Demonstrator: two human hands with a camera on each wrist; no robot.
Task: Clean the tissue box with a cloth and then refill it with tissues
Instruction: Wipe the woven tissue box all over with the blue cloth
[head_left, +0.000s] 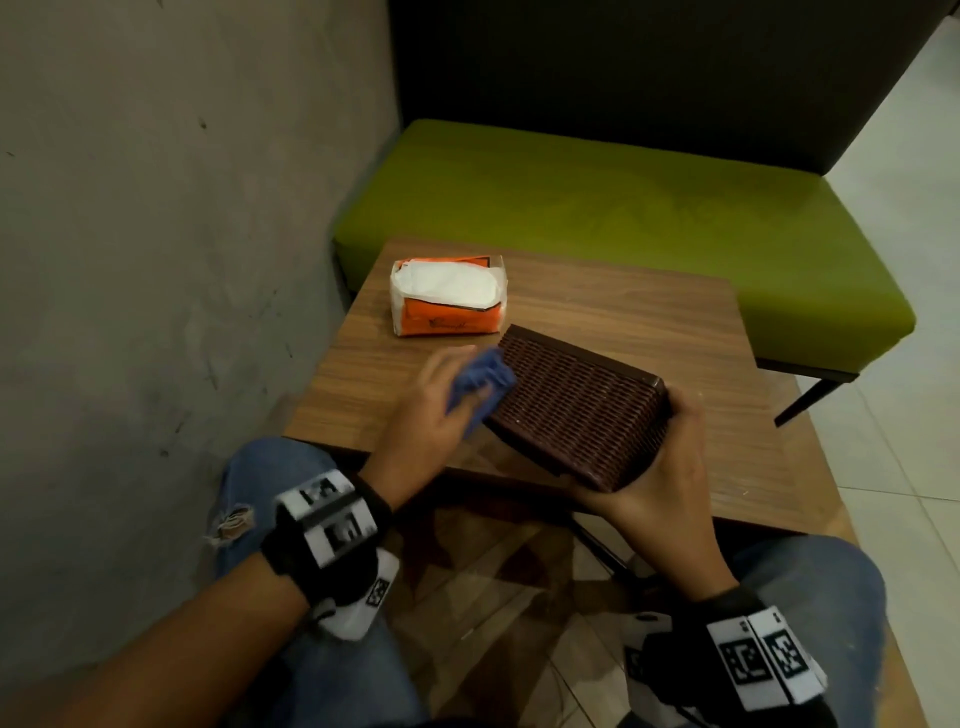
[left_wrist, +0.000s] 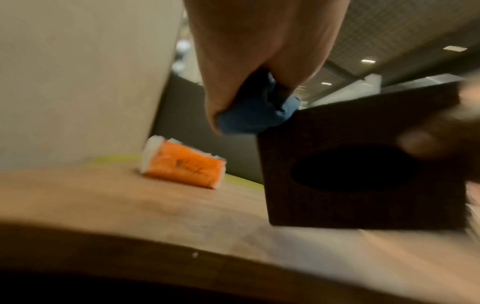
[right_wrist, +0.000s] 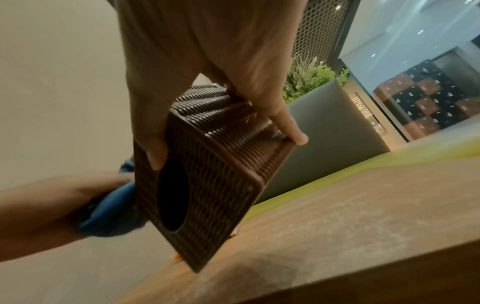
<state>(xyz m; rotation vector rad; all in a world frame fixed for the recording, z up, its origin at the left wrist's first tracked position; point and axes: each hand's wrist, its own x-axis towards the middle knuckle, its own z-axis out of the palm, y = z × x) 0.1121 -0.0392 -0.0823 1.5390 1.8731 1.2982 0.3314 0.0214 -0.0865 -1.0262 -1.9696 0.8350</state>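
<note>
From the head camera, the dark brown woven-pattern plastic tissue box (head_left: 576, 410) is tipped on edge at the near side of the brown wood-grain desk (head_left: 649, 322), its slotted face turned toward the person. The right hand (head_left: 660, 467) grips the box's right end, fingers (head_left: 685, 410) curled over the top corner. The left hand (head_left: 431, 415) bunches a crumpled blue cloth (head_left: 480, 384) against the box's left end. Just beyond the box lies the orange-and-white soft pack of tissues (head_left: 447, 296), its top torn open. Behind the desk runs a green cushioned bench (head_left: 623, 208).

The left wrist view, blurred, shows the fingers (left_wrist: 221, 82) closed round the cloth (left_wrist: 254, 115), which touches the box's upper left corner (left_wrist: 363, 164); the tissue pack (left_wrist: 184, 164) sits on the desk beyond the box.

In the right wrist view, the thumb (right_wrist: 153, 148) lies by the oval opening and a finger (right_wrist: 291, 127) hooks the far rim of the box (right_wrist: 215, 170), which balances on one low corner touching the desk (right_wrist: 337, 205).

The hazard appears to be that single pivot: a hard wipe from the left could twist the ribbed box out of the one-handed grip or skid its corner off the near desk edge. The cloth could also snag on the ridges, and a sliding box might shove the pack beyond it.
</note>
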